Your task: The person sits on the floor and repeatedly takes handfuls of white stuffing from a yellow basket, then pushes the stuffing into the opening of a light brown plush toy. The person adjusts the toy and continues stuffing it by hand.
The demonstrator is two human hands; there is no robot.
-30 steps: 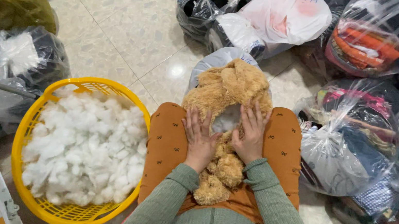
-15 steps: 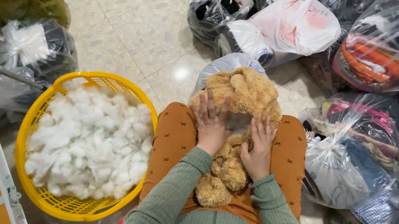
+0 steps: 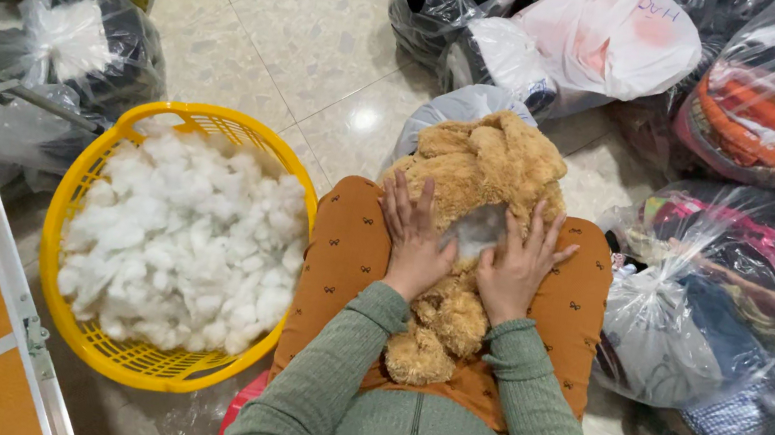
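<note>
both hands lie flat with fingers spread, gripping nothing: the left hand (image 3: pixel 416 242) and right hand (image 3: pixel 517 266) press on a tan teddy bear (image 3: pixel 474 174) in the lap, white stuffing (image 3: pixel 479 228) showing between them. beyond the left fingers, a yellow basket (image 3: pixel 85 175) of white fluff (image 3: pixel 187 240).

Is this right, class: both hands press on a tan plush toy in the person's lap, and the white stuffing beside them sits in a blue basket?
Not quite. The head view shows the basket is yellow, not blue. The rest holds: the left hand and right hand both press on the tan plush toy in the lap, and the white stuffing fills that basket beside them.
</note>
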